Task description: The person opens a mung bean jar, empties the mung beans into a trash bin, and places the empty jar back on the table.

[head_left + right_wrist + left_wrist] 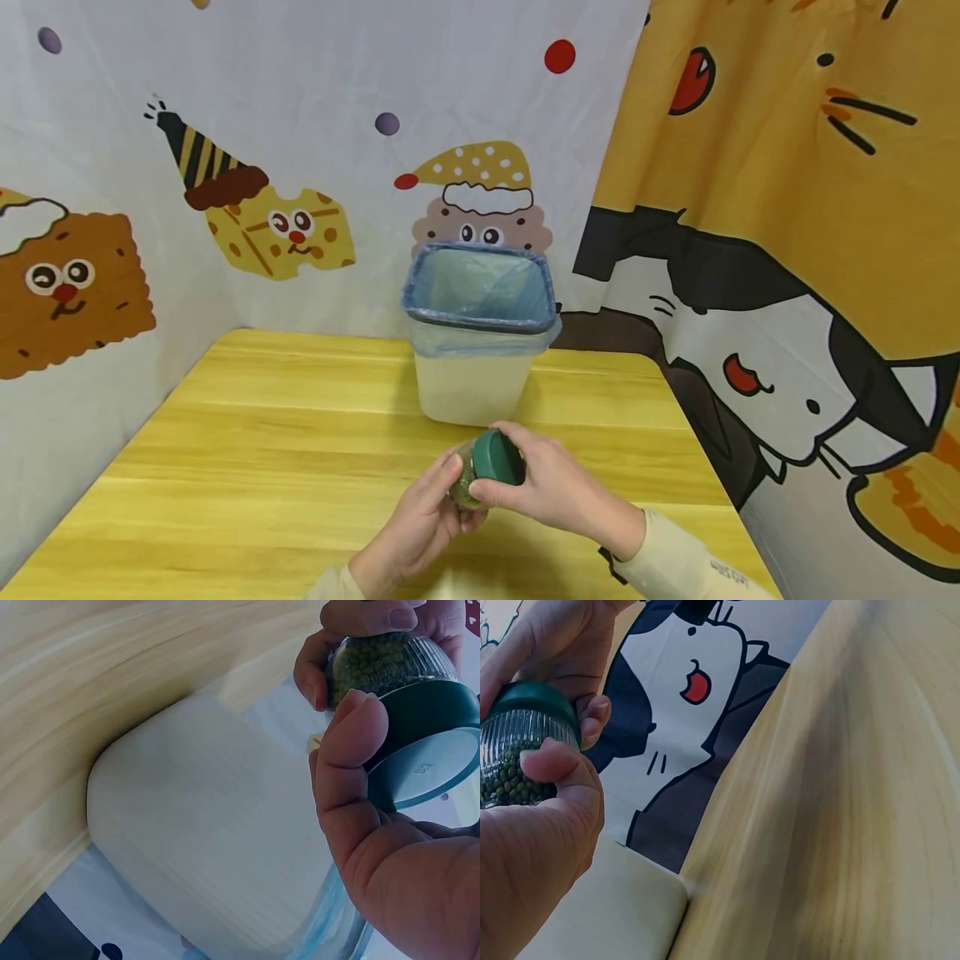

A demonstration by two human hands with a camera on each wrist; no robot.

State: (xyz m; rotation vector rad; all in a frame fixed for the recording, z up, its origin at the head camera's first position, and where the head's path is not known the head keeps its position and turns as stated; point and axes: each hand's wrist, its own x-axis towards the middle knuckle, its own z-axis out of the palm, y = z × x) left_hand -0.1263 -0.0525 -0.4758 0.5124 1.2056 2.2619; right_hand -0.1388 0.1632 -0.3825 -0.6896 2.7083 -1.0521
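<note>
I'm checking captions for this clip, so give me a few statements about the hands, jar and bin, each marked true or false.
1. The left hand holds the clear jar. True.
2. The right hand is empty. False: it grips the green lid.
3. The green lid is on the clear jar. True.
4. The clear jar is empty. False: small green beans show inside.
5. A translucent bag lines the bin. True.
6. The bin lies on its side. False: it stands upright on the table.
</note>
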